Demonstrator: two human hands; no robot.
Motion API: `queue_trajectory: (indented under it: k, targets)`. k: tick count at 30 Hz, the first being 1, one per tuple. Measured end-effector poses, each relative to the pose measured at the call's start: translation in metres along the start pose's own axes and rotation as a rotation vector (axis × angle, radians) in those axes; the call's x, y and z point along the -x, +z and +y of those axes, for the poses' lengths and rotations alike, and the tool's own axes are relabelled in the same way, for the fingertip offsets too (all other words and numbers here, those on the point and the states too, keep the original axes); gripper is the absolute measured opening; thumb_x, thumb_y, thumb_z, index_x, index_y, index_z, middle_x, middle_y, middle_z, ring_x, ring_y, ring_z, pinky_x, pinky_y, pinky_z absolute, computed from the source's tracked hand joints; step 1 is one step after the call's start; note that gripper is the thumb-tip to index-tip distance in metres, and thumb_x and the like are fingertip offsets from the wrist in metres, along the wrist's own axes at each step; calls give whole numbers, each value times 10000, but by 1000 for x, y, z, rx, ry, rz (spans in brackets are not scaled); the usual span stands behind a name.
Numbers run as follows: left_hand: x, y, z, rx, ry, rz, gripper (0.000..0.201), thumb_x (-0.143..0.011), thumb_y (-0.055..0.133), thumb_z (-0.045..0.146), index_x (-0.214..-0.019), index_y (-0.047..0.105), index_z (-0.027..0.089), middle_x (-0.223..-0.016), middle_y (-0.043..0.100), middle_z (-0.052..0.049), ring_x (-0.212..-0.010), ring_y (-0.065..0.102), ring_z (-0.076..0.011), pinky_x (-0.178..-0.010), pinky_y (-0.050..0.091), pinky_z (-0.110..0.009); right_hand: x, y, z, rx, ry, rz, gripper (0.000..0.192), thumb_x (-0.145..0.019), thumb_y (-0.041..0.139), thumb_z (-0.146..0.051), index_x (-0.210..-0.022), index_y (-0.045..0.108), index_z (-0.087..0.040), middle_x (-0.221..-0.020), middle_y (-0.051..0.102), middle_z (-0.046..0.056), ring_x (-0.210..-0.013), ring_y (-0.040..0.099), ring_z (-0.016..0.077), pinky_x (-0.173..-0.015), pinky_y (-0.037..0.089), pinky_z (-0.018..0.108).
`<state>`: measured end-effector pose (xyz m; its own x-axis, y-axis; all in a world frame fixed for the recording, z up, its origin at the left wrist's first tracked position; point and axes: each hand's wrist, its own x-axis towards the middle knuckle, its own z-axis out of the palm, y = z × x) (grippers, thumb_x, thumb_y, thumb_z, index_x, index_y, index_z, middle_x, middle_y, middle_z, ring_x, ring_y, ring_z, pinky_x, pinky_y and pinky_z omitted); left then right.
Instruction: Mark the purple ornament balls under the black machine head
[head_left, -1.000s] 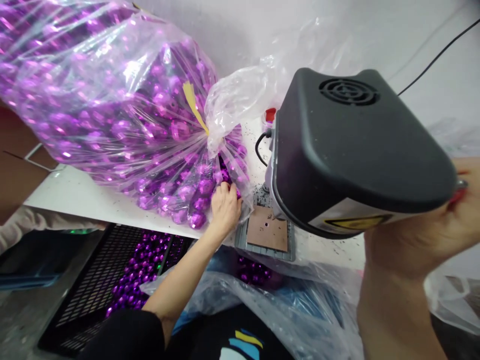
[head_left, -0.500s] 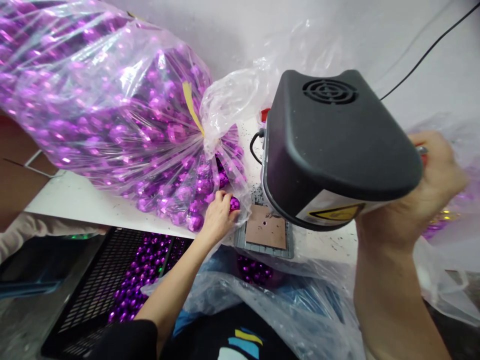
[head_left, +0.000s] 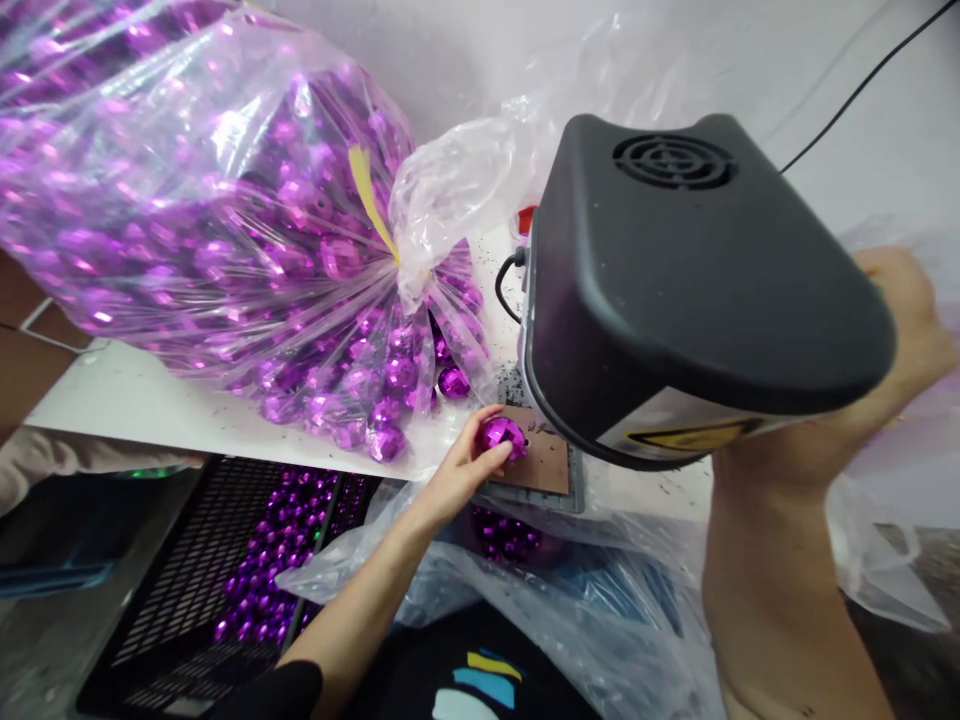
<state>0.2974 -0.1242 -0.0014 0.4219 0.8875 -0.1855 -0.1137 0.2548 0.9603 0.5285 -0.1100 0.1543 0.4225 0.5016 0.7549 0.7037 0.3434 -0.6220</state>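
My left hand (head_left: 466, 462) pinches a shiny purple faceted bauble (head_left: 504, 437) between thumb and fingers. The bauble is over the brown square plate (head_left: 544, 462), which has a grey base (head_left: 577, 490); whether it touches is unclear. Just beyond my hand, a second bauble (head_left: 453, 382) rests at the mouth of a large clear plastic bag (head_left: 247, 200) full of them. On the right stands a black-housed machine (head_left: 697, 270) with a round vent and a yellow warning label. My right hand (head_left: 892, 340) is curled at its far side, its fingers and the handle there hidden behind the housing.
A yellow tie (head_left: 373, 205) cinches the bag. Below the white table (head_left: 187, 415), a black crate (head_left: 161, 580) contains purple baubles. Clear plastic sheeting (head_left: 480, 590) covers my lap, with more baubles inside. Another person's sleeve (head_left: 67, 465) shows at left. A black cable runs up the wall.
My left hand has moved right from the bag's mouth, bringing a bauble over the brown plate. My right hand stays at the machine's far side; the red grip seen there earlier is now hidden.
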Motion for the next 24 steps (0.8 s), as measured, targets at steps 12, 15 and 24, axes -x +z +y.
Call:
queue_trajectory:
  k: [12, 15, 24]
  targets:
    - [-12, 26, -5, -911, 445, 78, 367, -934, 649, 315, -1266, 567, 182, -1302, 628, -144, -1216, 603, -283, -1052, 510, -450, 2, 0, -4, 19, -17, -8, 443, -974, 460, -525, -861, 547, -106, -696, 401, -29, -679, 369, 2, -689, 299, 224]
    - [-16, 24, -11, -877, 413, 78, 425, -924, 665, 365, -1298, 550, 198, -1271, 644, -129, -1185, 617, -291, -1041, 512, -477, 3, -1, -5, 32, -20, -10, 431, -978, 459, -511, -864, 554, -107, -690, 406, -31, -672, 373, -2, -684, 300, 220]
    - [-21, 6, 0, -638, 168, 174, 550, -924, 642, 498, -1385, 527, 220, -1243, 696, -101, -1115, 661, -293, -1009, 518, -486, 1, 0, -7, 47, -14, -14, 487, -975, 423, -569, -829, 518, -114, -684, 409, -30, -670, 359, -4, -673, 290, 227]
